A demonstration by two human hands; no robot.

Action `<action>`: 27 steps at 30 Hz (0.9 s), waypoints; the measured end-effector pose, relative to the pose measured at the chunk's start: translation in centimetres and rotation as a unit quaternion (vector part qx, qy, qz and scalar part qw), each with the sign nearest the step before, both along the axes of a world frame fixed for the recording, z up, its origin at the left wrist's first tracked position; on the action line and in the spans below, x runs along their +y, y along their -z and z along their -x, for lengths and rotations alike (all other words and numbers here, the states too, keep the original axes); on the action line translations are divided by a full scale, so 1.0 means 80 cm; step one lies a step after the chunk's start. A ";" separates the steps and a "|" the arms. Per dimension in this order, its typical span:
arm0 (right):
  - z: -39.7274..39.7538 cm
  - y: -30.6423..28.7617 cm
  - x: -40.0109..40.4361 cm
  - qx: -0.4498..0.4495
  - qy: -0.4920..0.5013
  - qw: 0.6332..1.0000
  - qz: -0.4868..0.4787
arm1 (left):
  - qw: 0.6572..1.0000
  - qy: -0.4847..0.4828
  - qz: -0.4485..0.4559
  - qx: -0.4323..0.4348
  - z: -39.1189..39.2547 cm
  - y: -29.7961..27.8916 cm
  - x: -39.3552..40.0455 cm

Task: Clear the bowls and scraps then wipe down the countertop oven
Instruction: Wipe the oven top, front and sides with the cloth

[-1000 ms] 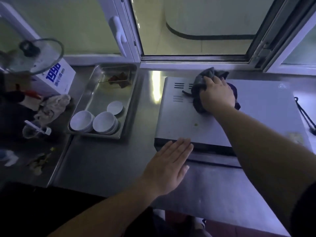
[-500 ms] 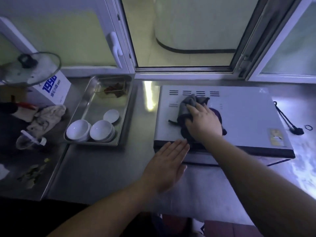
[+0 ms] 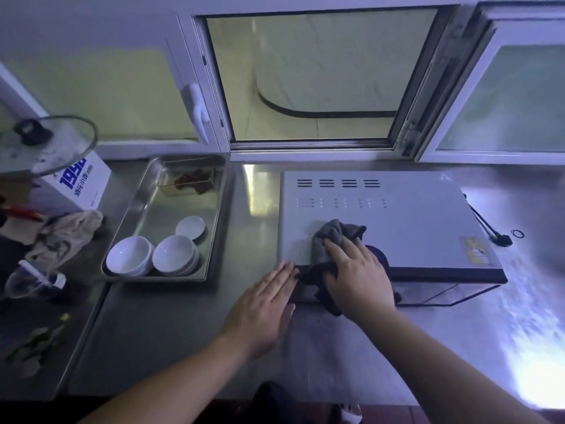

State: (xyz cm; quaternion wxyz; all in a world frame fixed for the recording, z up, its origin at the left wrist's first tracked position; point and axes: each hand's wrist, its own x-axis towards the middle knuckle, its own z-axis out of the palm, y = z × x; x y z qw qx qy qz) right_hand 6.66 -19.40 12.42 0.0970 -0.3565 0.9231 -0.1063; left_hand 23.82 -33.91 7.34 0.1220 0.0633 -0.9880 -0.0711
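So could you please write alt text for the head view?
A right hand presses a grey cloth on the countertop oven's front edge; the flat left hand waits beside it. White bowls sit in a steel tray.

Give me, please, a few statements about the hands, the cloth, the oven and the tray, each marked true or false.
1. The right hand presses a dark cloth at the front edge of the countertop oven. True.
2. The left hand grips a white bowl. False: it lies flat and open by the oven's front left corner, holding nothing.
3. The white bowls sit inside the metal tray to the left of the oven. True.
4. The cloth covers the vent slots at the back of the oven top. False: the slots are bare, and the cloth is near the front.
5. The window behind the oven is shut. False: its middle pane stands open.
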 end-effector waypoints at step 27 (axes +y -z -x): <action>0.137 -0.008 -0.225 -0.008 0.009 1.000 0.019 | 0.999 -0.041 -0.021 0.007 0.003 0.009 0.016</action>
